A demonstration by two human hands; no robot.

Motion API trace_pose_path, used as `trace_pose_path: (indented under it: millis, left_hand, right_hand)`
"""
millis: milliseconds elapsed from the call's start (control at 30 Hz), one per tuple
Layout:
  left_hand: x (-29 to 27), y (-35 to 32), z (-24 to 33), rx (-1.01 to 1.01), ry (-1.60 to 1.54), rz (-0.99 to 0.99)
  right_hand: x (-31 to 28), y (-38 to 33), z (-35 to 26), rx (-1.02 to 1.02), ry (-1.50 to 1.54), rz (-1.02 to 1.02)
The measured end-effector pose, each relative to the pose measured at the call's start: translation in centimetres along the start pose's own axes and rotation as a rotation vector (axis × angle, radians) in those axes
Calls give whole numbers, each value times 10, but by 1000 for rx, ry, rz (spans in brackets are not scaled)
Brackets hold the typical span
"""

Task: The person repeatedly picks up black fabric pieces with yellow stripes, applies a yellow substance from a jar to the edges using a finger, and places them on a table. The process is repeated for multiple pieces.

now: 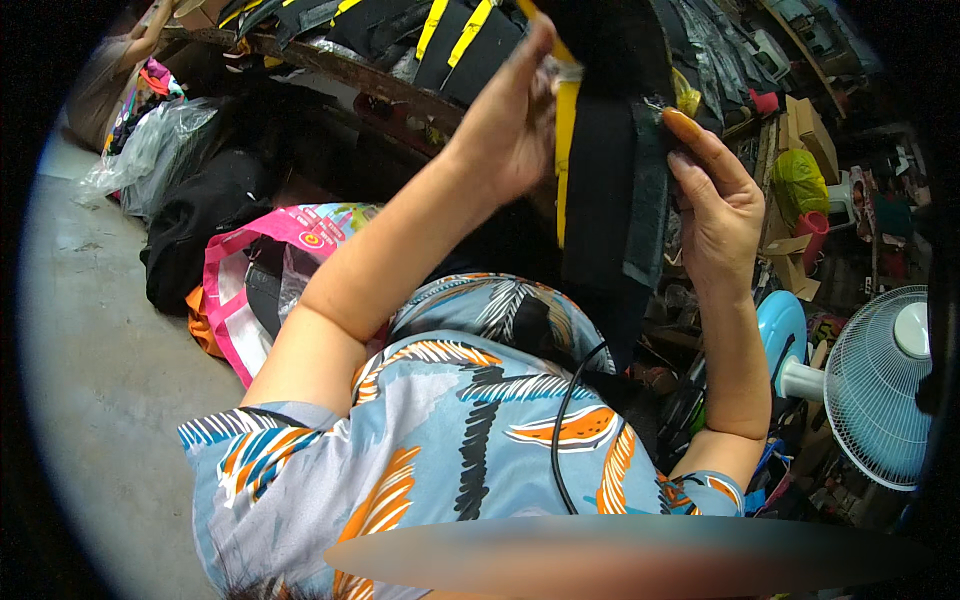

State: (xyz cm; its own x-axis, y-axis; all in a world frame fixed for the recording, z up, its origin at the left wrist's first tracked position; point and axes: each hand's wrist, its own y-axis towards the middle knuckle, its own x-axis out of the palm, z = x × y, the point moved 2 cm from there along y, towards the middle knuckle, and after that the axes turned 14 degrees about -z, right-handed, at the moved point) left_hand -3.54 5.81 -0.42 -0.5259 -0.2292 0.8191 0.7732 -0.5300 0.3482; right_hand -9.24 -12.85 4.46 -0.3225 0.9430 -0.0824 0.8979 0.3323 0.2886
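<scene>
A dark fabric piece [605,190] with a yellow strip [566,150] hangs in front of me. My left hand [505,125] is raised, its fingers closed on the top of the yellow strip. My right hand [715,200] pinches the fabric's right edge between thumb and fingers. Both forearms rise from a blue, orange and white patterned shirt [450,430], with a thin black cable [565,420] running down it.
A workbench [340,65] at the back carries several black and yellow pieces. A pink bag [235,270], a black bag and clear plastic bags [150,150] stand on the grey floor at left. A white and blue fan [880,385] stands at right among clutter. Another person [110,70] is far left.
</scene>
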Motion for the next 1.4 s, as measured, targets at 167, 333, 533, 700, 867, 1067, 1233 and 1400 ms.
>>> trace_pose_path:
  millis: [167,333,533,700,867,1067,1233,1400]
  left_hand:
    - [21,-25,-21,-34,403,120]
    - [15,-23,-11,51,464,114]
    - [16,-27,-4,29,492,92]
    - [10,-26,-1,-21,524,173]
    - [12,-25,-6,-37,505,162]
    - [14,-25,-4,-58,504,159]
    - [11,-26,2,-99,512,205]
    - [15,-25,0,-47,475,153]
  right_hand:
    - [-5,5,-1,-26,-294,-42]
    - [-12,11,0,-58,-786,-174]
    - [-15,13,2,-118,-660,-214]
    - [-8,3,-7,-152,-863,-325]
    - [-19,12,-13,-196,-1063,-171]
    - [-17,8,0,-186,-803,-280]
    - [-23,6,-12,-265,-913,-275]
    - [-21,10,-25,-437,-1739,-90]
